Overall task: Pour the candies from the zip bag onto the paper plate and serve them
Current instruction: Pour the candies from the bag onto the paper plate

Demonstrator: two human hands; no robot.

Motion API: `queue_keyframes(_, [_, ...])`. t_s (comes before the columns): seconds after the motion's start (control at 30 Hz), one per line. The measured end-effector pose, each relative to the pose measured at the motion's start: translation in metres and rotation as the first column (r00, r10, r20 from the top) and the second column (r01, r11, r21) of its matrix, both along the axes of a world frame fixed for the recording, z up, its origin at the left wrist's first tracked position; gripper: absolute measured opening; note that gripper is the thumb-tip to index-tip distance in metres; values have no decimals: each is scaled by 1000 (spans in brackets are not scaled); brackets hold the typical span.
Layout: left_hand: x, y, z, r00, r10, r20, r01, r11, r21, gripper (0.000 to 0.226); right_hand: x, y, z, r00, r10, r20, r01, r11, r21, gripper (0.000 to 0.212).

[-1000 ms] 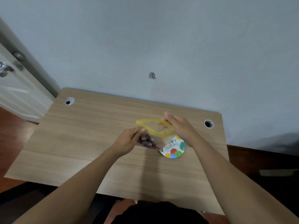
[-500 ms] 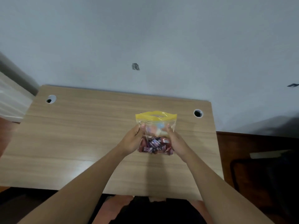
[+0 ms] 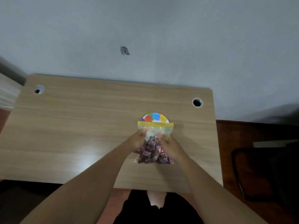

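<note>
A clear zip bag (image 3: 155, 130) with a yellow top strip is held between both hands over the wooden table (image 3: 80, 126). Wrapped red and purple candies (image 3: 152, 153) fill its lower half. My left hand (image 3: 136, 140) grips the bag's left side and my right hand (image 3: 170, 146) grips its right side. The bag's yellow mouth points away from me. Behind it lies the paper plate (image 3: 155, 117) with coloured balloons; only its far half shows, the rest is hidden by the bag.
The table has two round cable holes, one at the back left (image 3: 39, 89) and one at the back right (image 3: 197, 102). A grey wall stands right behind the table. A dark chair (image 3: 262, 173) sits on the floor to the right.
The bag went from held by its opened mouth to gripped at both sides, then tipped away from me so its mouth now lies over the plate's near half.
</note>
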State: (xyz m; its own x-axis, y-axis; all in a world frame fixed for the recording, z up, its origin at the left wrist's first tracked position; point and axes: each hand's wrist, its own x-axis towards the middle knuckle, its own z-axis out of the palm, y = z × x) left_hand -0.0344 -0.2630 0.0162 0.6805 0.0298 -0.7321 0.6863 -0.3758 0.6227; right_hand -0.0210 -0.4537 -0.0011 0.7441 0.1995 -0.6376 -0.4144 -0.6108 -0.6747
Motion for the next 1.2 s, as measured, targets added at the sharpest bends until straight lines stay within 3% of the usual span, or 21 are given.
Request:
queue_keyframes(0.1, [2, -4, -8, 998, 0, -65, -1, 1000, -7, 43, 4, -12, -47, 999, 29, -34, -29, 999, -18, 74])
queue_keyframes(0.27, [1, -3, -29, 986, -15, -164, 20, 999, 30, 61, 4, -12, -40, 997, 44, -57, -47, 998, -49, 74])
queue_keyframes(0.37, [2, -7, -34, 978, 55, -202, -54, 999, 10, 55, 8, -13, -44, 997, 48, -58, -51, 997, -53, 81])
queue_keyframes(0.5, [4, -12, -36, 960, 145, -240, -150, 989, -4, 49, 13, -11, -20, 999, 31, -40, -35, 995, -88, 48])
queue_keyframes(0.67, [2, -12, -40, 959, 155, -236, -157, 988, 11, 58, 12, -14, -21, 997, 61, -43, -65, 993, -96, 41])
queue_keyframes(0.8, [-1, -12, -40, 968, 135, -211, -134, 991, 22, 62, 10, -16, -19, 997, 64, -37, -67, 994, -84, 19])
queue_keyframes(0.93, [-2, -11, -40, 972, 123, -201, -118, 992, 36, 62, 7, -15, -21, 998, 44, -54, -50, 992, -113, 39])
queue_keyframes(1.2, [-7, -5, -46, 981, 121, -154, -118, 993, 30, 67, 5, -15, -30, 999, 36, -37, -41, 991, -124, 49])
